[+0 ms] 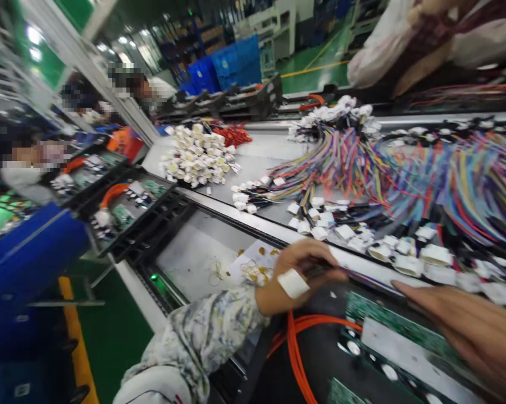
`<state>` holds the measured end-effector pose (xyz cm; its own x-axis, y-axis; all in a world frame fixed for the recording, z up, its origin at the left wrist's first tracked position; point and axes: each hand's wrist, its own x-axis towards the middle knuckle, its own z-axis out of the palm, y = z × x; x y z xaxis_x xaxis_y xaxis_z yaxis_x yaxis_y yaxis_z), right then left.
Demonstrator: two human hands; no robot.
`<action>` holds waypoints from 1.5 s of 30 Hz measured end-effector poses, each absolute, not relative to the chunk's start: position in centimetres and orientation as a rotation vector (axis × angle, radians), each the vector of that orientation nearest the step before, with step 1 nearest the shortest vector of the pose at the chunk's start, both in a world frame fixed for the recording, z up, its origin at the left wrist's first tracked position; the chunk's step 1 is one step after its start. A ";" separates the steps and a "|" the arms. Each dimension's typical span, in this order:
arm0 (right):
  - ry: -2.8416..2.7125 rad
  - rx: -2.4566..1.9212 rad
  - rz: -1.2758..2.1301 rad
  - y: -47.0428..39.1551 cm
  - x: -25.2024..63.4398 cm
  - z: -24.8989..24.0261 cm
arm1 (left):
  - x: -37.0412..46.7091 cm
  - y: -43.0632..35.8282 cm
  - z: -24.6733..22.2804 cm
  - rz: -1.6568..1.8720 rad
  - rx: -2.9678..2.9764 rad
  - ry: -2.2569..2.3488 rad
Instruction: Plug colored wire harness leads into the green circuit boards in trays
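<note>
My left hand (284,280) is closed on a thin, dark wire harness (362,276) above a black tray (273,365). A white connector (293,283) lies against the heel of that hand. The dark wires run from its fingertips toward my right hand (467,325), whose fingers are stretched out, somewhat blurred, over a green circuit board (387,314). Whether the right fingers touch the wires I cannot tell. Below the hands, an orange cable (297,353) loops in the tray beside a grey metal plate (404,353).
Bundles of multicoloured wires (345,157) with white connectors cover the bench behind the hands. A pile of white connectors (196,154) stands further left. More black trays (126,216) with boards line up at left, near a blue bin (29,258). A co-worker's sleeve (374,50) is across the bench.
</note>
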<state>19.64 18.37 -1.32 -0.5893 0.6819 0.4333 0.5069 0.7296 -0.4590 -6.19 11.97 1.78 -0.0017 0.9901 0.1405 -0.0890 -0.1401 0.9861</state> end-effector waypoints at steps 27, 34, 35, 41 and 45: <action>-2.383 -1.584 1.167 19.5 18.4 -1.0 | -7.9 14.0 -2.1 0.866 2.112 1.591; -2.463 -1.555 1.060 19.4 18.6 -1.2 | -8.5 14.2 -2.2 0.934 1.845 1.447; -2.484 -1.540 1.050 19.4 18.5 -1.2 | -8.6 14.2 -2.2 0.930 1.833 1.407; -2.630 -1.525 0.863 19.3 18.4 -0.8 | -8.7 14.4 -2.1 0.934 1.796 1.331; -2.584 -1.593 0.706 18.0 18.4 0.7 | -8.4 14.6 -2.2 0.951 1.778 1.372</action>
<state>18.36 18.01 0.66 -0.4772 0.8530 -0.2112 0.8418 0.3748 -0.3884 -8.44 14.60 -2.23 0.1735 0.9752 0.1376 0.4712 -0.2049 0.8579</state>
